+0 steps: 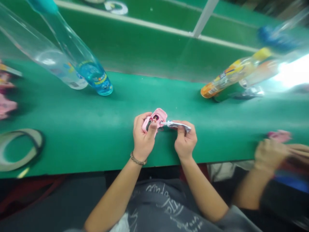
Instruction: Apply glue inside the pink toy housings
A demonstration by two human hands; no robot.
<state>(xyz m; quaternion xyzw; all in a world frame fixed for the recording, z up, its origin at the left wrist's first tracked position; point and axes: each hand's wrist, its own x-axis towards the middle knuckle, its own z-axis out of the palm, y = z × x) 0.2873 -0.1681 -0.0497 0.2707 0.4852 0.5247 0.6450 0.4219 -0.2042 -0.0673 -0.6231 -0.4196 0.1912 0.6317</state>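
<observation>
My left hand (144, 137), with a beaded bracelet at the wrist, grips a small pink plastic casing (159, 113) that lies opened, showing dark parts and thin wires inside. The casing's exact kind does not show. Between the thumb and fingers of my right hand (185, 140) is a white glue tube (177, 124) with a narrow nozzle. Its tip points left and meets or nearly meets the inside of the casing. Both hands are just above the green table (96, 141), near its front edge.
Two clear bottles, one a blue bottle (95, 79), stand at the back left. An orange-yellow bottle (217, 83) stands back right. Tape rolls (36, 154) and pink pieces (6, 106) lie left. At right, a co-worker's hand (270, 154) is by a pink piece (281, 136).
</observation>
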